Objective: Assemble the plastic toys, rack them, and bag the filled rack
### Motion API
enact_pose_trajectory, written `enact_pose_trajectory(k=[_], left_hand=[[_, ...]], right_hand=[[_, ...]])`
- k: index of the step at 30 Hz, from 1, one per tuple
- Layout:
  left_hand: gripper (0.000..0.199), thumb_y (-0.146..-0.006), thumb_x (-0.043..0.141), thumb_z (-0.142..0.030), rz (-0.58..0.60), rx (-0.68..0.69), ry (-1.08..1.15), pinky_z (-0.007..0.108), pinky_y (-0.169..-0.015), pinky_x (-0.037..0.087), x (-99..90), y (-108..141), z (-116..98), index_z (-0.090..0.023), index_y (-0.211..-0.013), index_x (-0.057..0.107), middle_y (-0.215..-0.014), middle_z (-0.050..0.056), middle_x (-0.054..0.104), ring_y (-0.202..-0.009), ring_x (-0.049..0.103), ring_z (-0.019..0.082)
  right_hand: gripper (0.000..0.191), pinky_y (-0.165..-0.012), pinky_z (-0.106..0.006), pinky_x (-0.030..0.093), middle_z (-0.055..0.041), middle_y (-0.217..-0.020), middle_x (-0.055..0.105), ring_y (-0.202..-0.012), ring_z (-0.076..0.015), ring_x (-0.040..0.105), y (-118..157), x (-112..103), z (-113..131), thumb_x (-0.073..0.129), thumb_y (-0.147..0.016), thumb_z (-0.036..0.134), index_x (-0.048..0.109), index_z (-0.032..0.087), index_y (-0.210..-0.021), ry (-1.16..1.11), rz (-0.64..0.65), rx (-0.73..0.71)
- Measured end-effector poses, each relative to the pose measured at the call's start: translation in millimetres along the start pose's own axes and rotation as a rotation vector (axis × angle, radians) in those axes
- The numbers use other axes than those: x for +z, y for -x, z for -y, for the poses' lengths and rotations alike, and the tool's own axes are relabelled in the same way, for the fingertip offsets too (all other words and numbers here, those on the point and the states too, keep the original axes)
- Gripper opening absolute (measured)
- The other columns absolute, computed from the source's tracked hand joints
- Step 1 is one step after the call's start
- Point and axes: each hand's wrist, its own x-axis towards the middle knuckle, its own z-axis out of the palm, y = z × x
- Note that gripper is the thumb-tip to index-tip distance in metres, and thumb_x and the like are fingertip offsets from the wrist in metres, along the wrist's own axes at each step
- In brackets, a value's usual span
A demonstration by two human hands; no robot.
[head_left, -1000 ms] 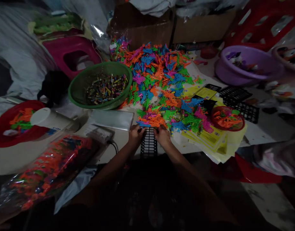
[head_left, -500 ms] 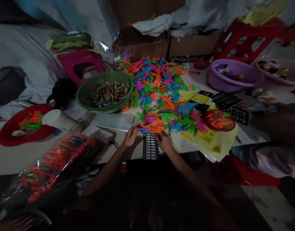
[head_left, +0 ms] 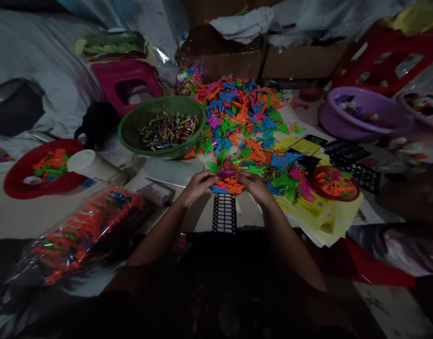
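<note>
My left hand (head_left: 200, 184) and my right hand (head_left: 254, 184) are raised at the near edge of a colourful pile, fingertips pinched and facing each other. A small magenta plastic piece (head_left: 227, 173) spans the gap between them, and both hands appear to grip its ends. Its exact shape is too dim to make out. Just below lie orange plastic pieces (head_left: 231, 185) and some blue ones. A black slotted plastic frame (head_left: 224, 214) lies lengthwise on the table between my forearms. Behind it spreads the big heap of bright plastic toy parts (head_left: 237, 110).
Left of the heap stands a green basin (head_left: 126, 141) of small cylinders. Further left are a red basin (head_left: 14, 181), a white cup (head_left: 85, 162) and a clear bag (head_left: 92, 226) of parts. Rightward are a small red basket (head_left: 354, 190), yellow printed sheets (head_left: 329, 219) and a purple basin (head_left: 331, 115).
My hands have come up from beside the black frame to above the pile's near edge, with the magenta piece now between them. The view has shifted slightly left.
</note>
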Motion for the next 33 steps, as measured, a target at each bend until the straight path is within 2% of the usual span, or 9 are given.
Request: enact_pose_trajectory(k=[4,9,12,17,21,24,29,33], left_hand=[[0.026,-0.067,0.062,-0.039,-0.005,-0.063,0.081,0.02,-0.059,0.039,-7.1,-2.3,1.5,-0.014,-0.074,0.061,-0.067,-0.001,0.058,-0.061,0.052,0.009],[0.027,-0.066,0.063,-0.04,-0.036,-0.086,0.072,0.021,-0.058,0.04,-10.1,-4.9,-1.5,-0.015,-0.073,0.059,-0.065,-0.003,0.057,-0.06,0.052,0.009],[0.028,-0.066,0.061,-0.042,-0.061,-0.126,0.046,0.021,-0.056,0.041,-9.0,-3.0,-6.9,-0.016,-0.074,0.058,-0.066,-0.002,0.058,-0.061,0.053,0.011],[0.028,-0.068,0.06,-0.042,-0.008,-0.044,-0.037,0.023,-0.06,0.043,-6.8,2.3,-13.0,-0.015,-0.072,0.057,-0.064,-0.001,0.057,-0.06,0.053,0.011],[0.028,-0.07,0.058,-0.043,-0.01,-0.058,-0.043,0.022,-0.059,0.043,-6.0,3.3,-12.3,-0.015,-0.076,0.058,-0.067,-0.001,0.059,-0.06,0.053,0.011],[0.03,-0.071,0.057,-0.043,0.001,-0.059,-0.041,0.022,-0.062,0.044,-5.5,3.7,-11.0,-0.015,-0.08,0.06,-0.075,0.001,0.062,-0.067,0.056,0.012],[0.039,-0.075,0.053,-0.047,-0.003,-0.023,-0.06,0.025,-0.075,0.044,-4.1,8.2,-13.5,-0.016,-0.097,0.059,-0.098,0.005,0.064,-0.09,0.057,0.018],[0.042,-0.076,0.05,-0.05,-0.043,-0.049,-0.061,0.026,-0.076,0.044,-1.4,11.2,-18.3,-0.016,-0.1,0.059,-0.108,0.007,0.062,-0.101,0.054,0.021]], right_hand=[[0.027,-0.062,-0.025,0.039,0.0016,-0.067,0.061,-0.064,-0.0125,0.052,-2.9,-1.6,-1.4,0.055,-0.063,0.041,0.064,0.017,-0.072,-0.035,0.031,0.014],[0.024,-0.066,-0.025,0.04,0.0009,-0.071,0.063,-0.069,-0.0136,0.053,0.0,-11.1,-2.9,0.052,-0.062,0.035,0.065,0.018,-0.074,0.057,0.09,-0.026],[0.026,-0.066,-0.026,0.04,0.0006,-0.073,0.064,-0.07,-0.0144,0.054,0.6,-10.7,-4.9,0.049,-0.064,0.036,0.064,0.019,-0.075,0.087,0.079,-0.038],[0.027,-0.063,-0.025,0.04,0.0006,-0.07,0.062,-0.066,-0.014,0.053,-1.6,-5.1,-8.4,0.046,-0.065,0.037,0.064,0.019,-0.074,0.122,0.052,-0.069],[0.027,-0.065,-0.026,0.04,0.0015,-0.067,0.061,-0.067,-0.0139,0.053,0.2,-5.0,-7.9,0.047,-0.068,0.04,0.063,0.019,-0.072,0.141,0.084,-0.101],[0.03,-0.069,-0.027,0.041,0.0011,-0.07,0.062,-0.071,-0.0144,0.055,3.6,-6.6,-5.9,0.048,-0.071,0.043,0.064,0.019,-0.075,0.125,0.084,-0.11],[0.037,-0.082,-0.029,0.041,-0.0005,-0.088,0.065,-0.088,-0.0157,0.057,7.8,-9.9,-7.2,0.052,-0.072,0.051,0.064,0.02,-0.089,0.005,0.052,-0.119],[0.04,-0.079,-0.029,0.043,-0.0003,-0.088,0.065,-0.084,-0.0149,0.058,9.5,-12.2,-13.2,0.053,-0.071,0.054,0.063,0.02,-0.09,-0.019,0.004,-0.118]])
